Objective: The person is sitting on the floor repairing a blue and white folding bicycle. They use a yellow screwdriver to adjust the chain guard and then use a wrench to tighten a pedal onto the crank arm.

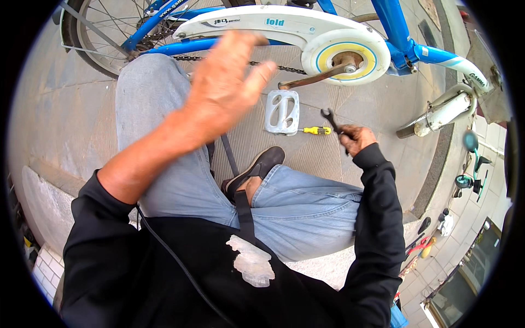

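Note:
My left hand (224, 95), blurred, is raised with fingers apart and nothing visible in it, in front of the white chain guard (295, 24) of a blue bicycle (398, 27). My right hand (356, 139) grips a dark open-ended wrench (332, 121), its jaw pointing up and left. A rusty crank arm (311, 79) reaches down-left from the round white-and-yellow disc (322, 52) to a pale pedal (281, 112). A yellow-handled screwdriver (317, 130) lies on the pavement beside the pedal, left of the wrench.
The rear wheel (95, 41) stands at upper left, and a white fork (443, 112) is at right. My bent legs (298, 210) take up the lower middle. Small tools (426, 246) and teal-and-black items (465, 180) lie along the right edge. A pale ledge (49, 202) is at left.

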A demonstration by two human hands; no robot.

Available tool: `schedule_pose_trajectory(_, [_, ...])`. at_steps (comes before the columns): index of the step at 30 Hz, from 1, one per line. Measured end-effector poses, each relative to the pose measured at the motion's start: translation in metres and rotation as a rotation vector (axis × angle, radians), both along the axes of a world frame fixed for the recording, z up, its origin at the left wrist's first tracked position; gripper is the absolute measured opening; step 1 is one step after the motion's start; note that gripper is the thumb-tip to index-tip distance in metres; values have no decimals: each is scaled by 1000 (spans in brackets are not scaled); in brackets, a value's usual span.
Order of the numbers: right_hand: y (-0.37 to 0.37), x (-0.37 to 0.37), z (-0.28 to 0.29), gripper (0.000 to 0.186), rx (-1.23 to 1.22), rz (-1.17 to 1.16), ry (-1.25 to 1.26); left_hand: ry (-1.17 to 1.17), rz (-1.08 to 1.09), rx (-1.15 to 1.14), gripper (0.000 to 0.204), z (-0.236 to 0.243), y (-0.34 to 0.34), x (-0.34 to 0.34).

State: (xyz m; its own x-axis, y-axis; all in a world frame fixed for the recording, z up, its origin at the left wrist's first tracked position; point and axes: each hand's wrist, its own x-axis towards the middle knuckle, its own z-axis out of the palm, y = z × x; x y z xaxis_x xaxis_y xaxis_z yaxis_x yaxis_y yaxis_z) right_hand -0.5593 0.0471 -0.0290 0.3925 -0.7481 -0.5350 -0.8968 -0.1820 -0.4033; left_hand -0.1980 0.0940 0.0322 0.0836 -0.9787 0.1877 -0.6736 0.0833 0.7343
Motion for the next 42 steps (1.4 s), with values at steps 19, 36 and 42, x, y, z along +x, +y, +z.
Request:
schedule_pose_trajectory(19, [-41, 75, -26, 22, -298, 229, -123, 516, 174, 861, 55, -97, 6, -78])
schedule_pose_trajectory(36, [-42, 97, -5, 25, -501, 343, -123, 529, 139, 894, 51, -83, 6, -74])
schedule_pose_trajectory(42, [-40, 107, 7, 30, -681, 460, -40, 521, 148, 884, 52, -82, 7, -76])
